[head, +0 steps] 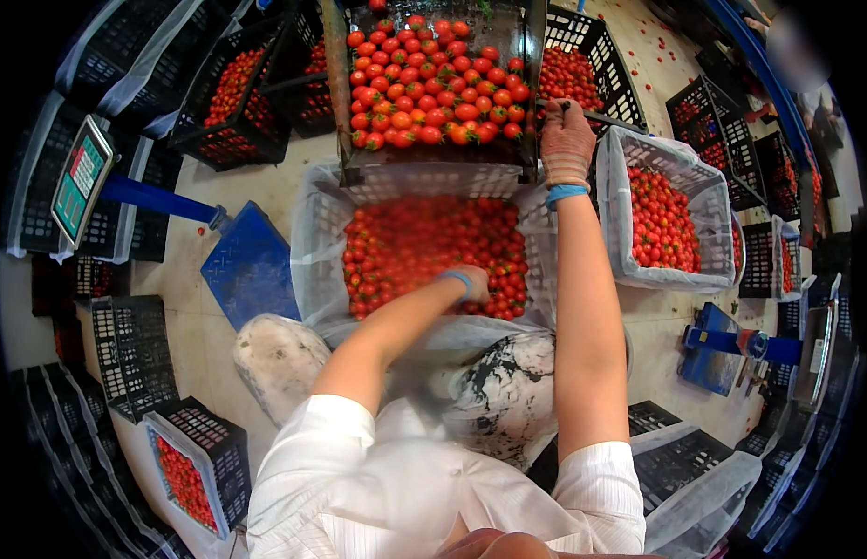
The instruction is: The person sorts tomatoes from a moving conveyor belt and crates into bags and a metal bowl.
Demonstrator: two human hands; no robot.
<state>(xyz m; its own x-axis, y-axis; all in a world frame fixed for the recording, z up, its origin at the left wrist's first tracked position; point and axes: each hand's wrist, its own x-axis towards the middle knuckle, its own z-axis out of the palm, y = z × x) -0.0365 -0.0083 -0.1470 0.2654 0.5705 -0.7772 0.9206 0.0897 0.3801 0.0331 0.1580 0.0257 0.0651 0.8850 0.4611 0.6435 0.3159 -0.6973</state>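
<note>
In a crate with a white liner (314,230) between the knees lie many small red tomatoes (506,279). My left hand (473,283), with a blue band at the wrist, reaches down onto them at the crate's near right; its fingers are partly hidden. Above the crate's far side is a dark chute (440,157) covered with cherry tomatoes (433,91), some with green stems. My right hand (567,140), in a striped, stained glove with a blue cuff, is closed around a dark handle or lever at the chute's right edge.
A lined crate of tomatoes (615,209) stands at right, a black tomato crate (223,143) at upper left. Blue platform scales (255,265) stand at left and right (713,349). Stacked crates line both sides. A person (800,52) is at upper right. Loose tomatoes dot the floor.
</note>
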